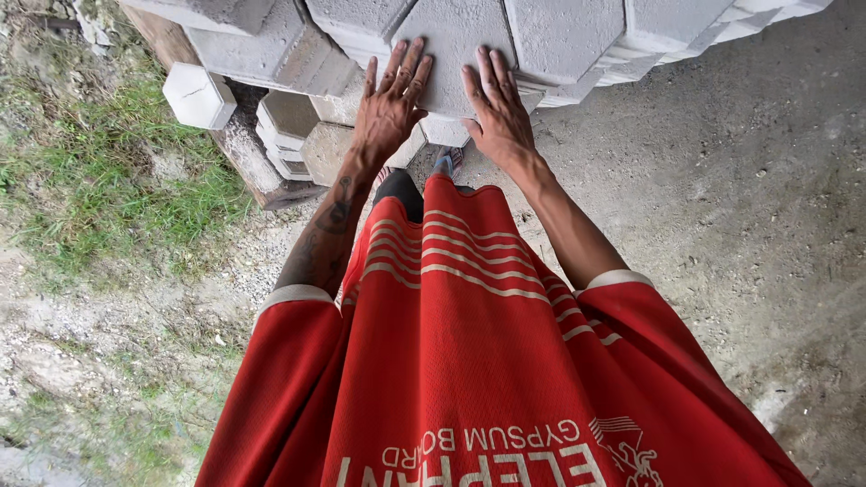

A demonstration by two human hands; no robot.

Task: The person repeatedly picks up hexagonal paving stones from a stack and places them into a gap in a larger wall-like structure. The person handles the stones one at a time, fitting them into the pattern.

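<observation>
Right now both my hands lie flat on one grey hexagonal paving block (451,63) at the near edge of the stack (559,36): left hand (390,106) and right hand (496,108) with fingers spread, palms down, gripping nothing. The block juts past the blocks beneath. I reckon that if I drag it unevenly, it could tip off the edge toward my feet, or nudge the loose blocks (289,126) on the wooden pallet (253,167).

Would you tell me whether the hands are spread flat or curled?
Spread flat: left hand and right hand lie palm-down on a grey paving block.
</observation>
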